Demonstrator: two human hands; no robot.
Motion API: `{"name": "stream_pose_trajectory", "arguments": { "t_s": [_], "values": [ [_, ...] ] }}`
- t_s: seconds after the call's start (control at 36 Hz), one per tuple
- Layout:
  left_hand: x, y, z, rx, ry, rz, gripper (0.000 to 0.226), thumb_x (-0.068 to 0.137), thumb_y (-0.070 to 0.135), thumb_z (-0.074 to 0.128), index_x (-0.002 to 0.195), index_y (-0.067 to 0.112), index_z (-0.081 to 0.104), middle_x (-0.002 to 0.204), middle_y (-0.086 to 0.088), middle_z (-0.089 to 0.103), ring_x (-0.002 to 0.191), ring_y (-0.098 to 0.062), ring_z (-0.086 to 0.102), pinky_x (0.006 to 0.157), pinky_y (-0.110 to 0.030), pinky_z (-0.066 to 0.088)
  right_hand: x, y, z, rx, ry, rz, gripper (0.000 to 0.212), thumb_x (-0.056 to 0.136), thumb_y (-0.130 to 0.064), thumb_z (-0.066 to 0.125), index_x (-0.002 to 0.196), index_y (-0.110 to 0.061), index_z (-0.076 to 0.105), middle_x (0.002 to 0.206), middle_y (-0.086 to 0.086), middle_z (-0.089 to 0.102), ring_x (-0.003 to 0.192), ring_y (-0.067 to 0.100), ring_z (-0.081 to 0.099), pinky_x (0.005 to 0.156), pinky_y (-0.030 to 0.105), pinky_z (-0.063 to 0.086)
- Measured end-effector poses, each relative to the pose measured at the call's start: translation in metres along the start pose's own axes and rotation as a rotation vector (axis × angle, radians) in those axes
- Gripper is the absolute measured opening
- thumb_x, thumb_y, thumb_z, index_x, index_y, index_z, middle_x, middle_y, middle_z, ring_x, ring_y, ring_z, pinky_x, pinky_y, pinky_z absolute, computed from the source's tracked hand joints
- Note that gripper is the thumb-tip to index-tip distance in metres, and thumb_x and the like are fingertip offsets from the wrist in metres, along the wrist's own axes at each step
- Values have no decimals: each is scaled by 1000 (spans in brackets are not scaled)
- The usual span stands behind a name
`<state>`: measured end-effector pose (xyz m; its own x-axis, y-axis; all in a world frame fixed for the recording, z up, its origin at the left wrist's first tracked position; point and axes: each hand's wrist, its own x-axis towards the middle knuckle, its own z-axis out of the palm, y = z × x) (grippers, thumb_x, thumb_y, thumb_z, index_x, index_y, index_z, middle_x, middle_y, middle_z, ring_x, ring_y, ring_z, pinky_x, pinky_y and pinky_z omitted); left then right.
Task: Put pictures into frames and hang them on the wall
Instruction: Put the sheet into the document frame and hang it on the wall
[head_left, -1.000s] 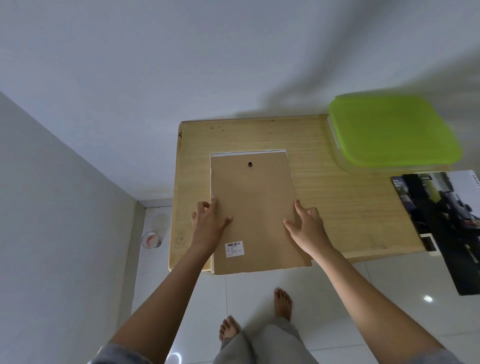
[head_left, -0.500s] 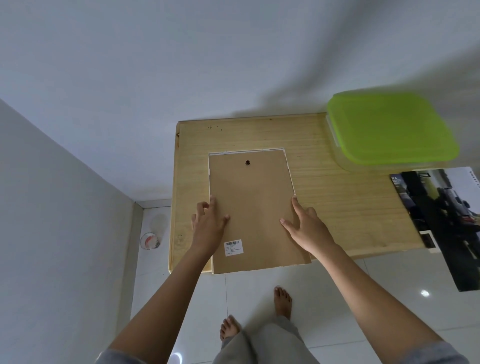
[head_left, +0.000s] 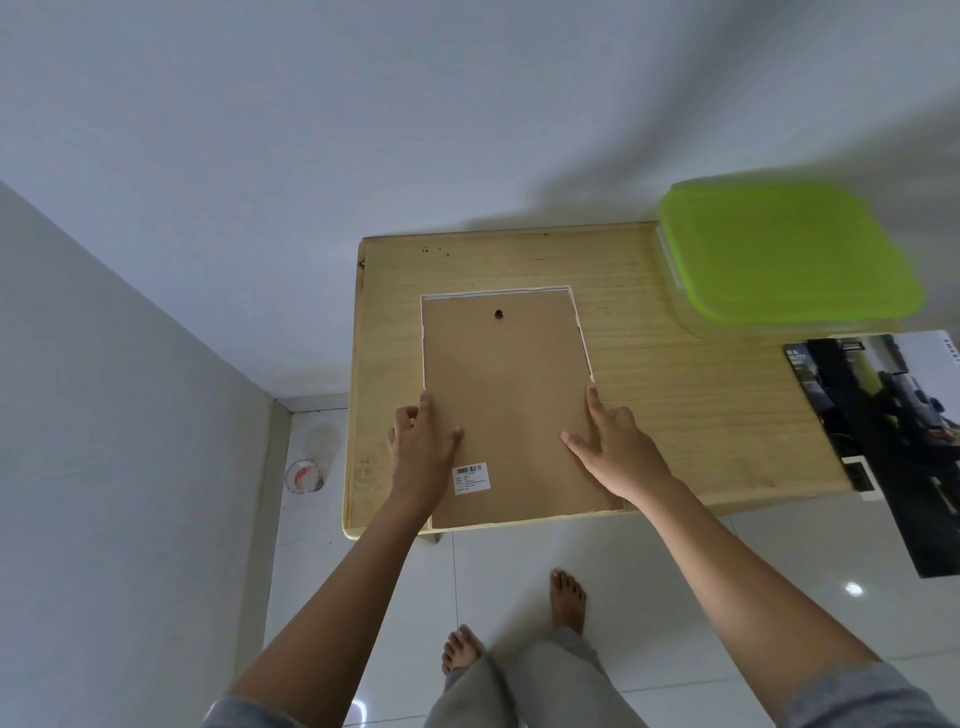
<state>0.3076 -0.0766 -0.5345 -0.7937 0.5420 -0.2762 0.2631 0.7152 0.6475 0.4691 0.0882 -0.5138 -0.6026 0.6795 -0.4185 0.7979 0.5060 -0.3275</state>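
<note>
Head view: poster (head_left: 883, 415) partly beyond edge.

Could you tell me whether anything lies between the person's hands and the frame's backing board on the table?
Nothing visible does: the left hand and right hand touch the backing board at its side edges; the green-lidded box sits apart.

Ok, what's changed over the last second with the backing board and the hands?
The brown backing board slid a little away from the person and squared up inside the white frame, whose rim now shows along both sides. The right hand shifted to the board's right edge; the left hand kept pressing the left edge. Table, green-lidded box and poster stayed put.
</note>
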Motion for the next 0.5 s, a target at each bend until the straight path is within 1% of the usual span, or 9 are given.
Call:
{"name": "stream_pose_trajectory", "arguments": {
  "t_s": [0.08, 0.14, 0.19, 0.25, 0.31, 0.39, 0.44, 0.5],
  "values": [
    [-14, -11, 0, -105, -11, 44, 74, 87, 33, 61, 147, 16, 21, 140, -6, 31, 129, -25, 30, 106, -39, 31, -9, 6, -1, 39, 3, -22, 83, 85, -60, 47, 148, -29, 3, 123, 12, 39, 99, 28, 55, 82, 33, 47],
    [-24, -19, -1, -138, -23, 77, 81, 83, 34, 66, 147, 17, 20, 145, -3, 29, 133, -21, 28, 109, -38, 29, -14, 10, 1, 102, -12, -34, 92, 81, -60, 55, 148, -27, 2, 124, 9, 36, 105, 24, 51, 86, 30, 44],
    [-33, -25, -2, -180, -71, 105, 93, 76, 39, 73, 148, 19, 17, 149, 1, 24, 136, -17, 25, 112, -39, 28, -18, 13, 3, 179, -32, -36, 103, 74, -59, 64, 148, -25, 1, 125, 6, 33, 111, 20, 46, 87, 25, 39],
    [-40, -29, -5, -199, -159, 131, 113, 64, 49, 78, 149, 19, 10, 154, 5, 14, 140, -14, 17, 115, -41, 24, -20, 16, 6, 240, -54, -39, 115, 66, -57, 73, 148, -23, 1, 125, 5, 30, 116, 17, 40, 92, 22, 35],
    [-44, -31, -8, -169, -241, 150, 137, 46, 66, 78, 149, 18, 1, 157, 6, 2, 143, -13, 8, 117, -40, 18, -24, 17, 8, 257, -77, -49, 125, 59, -56, 78, 148, -21, -1, 128, 4, 27, 123, 17, 34, 99, 22, 32],
    [-45, -30, -12, -91, -301, 157, 158, 25, 84, 64, 148, 16, -9, 157, 6, -9, 144, -12, -1, 118, -37, 14, -28, 19, 9, 232, -112, -63, 134, 53, -55, 82, 148, -17, -4, 134, 3, 20, 129, 19, 23, 105, 24, 24],
    [-44, -29, -13, -52, -329, 161, 160, 25, 86, 64, 147, 17, -14, 156, 7, -14, 144, -13, -3, 118, -39, 13, -29, 19, 9, 209, -124, -68, 137, 51, -55, 83, 148, -16, -5, 136, 3, 17, 131, 21, 20, 107, 26, 22],
    [-44, -28, -12, -28, -330, 167, 153, 36, 72, 74, 146, 17, -16, 156, 6, -14, 144, -15, -3, 117, -41, 15, -30, 19, 10, 189, -116, -68, 139, 50, -56, 83, 148, -16, -6, 137, 4, 17, 130, 22, 21, 109, 28, 23]
  ]
}}
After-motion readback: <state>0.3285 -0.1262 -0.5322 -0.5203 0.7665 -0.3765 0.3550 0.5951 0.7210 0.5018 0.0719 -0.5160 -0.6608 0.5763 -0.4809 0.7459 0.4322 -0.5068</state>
